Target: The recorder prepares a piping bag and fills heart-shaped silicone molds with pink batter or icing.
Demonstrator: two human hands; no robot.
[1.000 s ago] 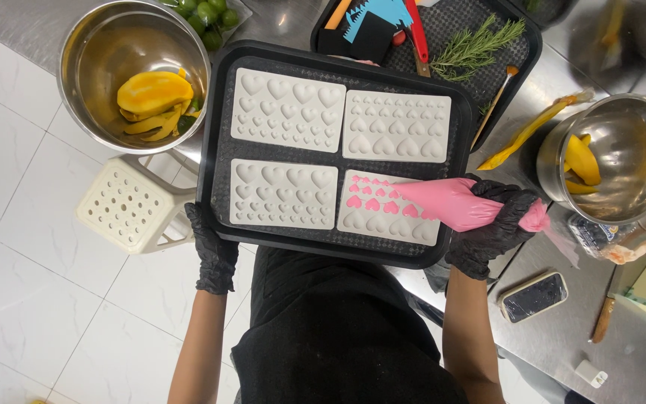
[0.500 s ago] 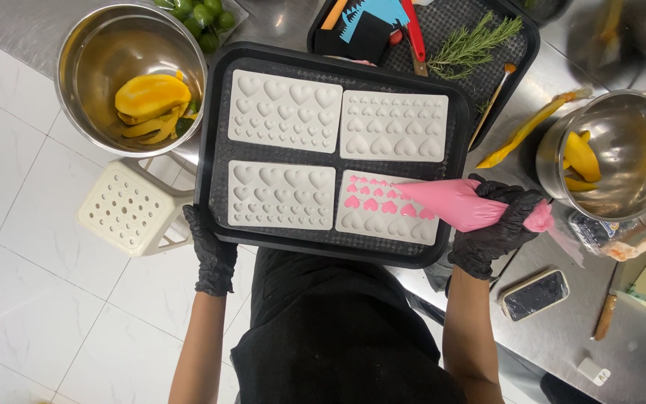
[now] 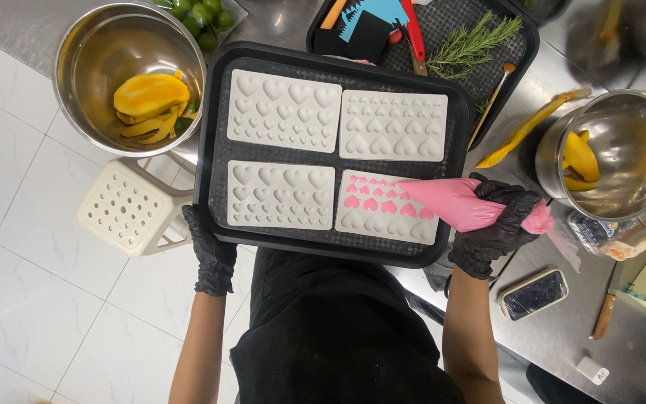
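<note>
black tray (image 3: 214, 135) held at its near-left corner by left hand (image 3: 211, 251), fingers wrapped on the rim | heart mold (image 3: 389, 207) at near-right corner, partly filled | piping bag (image 3: 461, 203), probably soft and squishy, right hand (image 3: 496, 228) squeezing its fat back end

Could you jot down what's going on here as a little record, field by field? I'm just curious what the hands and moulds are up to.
Right hand: black-gloved right hand squeezes a pink piping bag, tip over the lower right mould
Left hand: black-gloved left hand grips the edge of the black tray
Moulds: four white heart moulds; only the lower right one holds pink filling, partly filled
Left of tray: steel bowl with yellow fruit pieces
Right of tray: second steel bowl, phone on the counter
Behind: rosemary sprig
</note>
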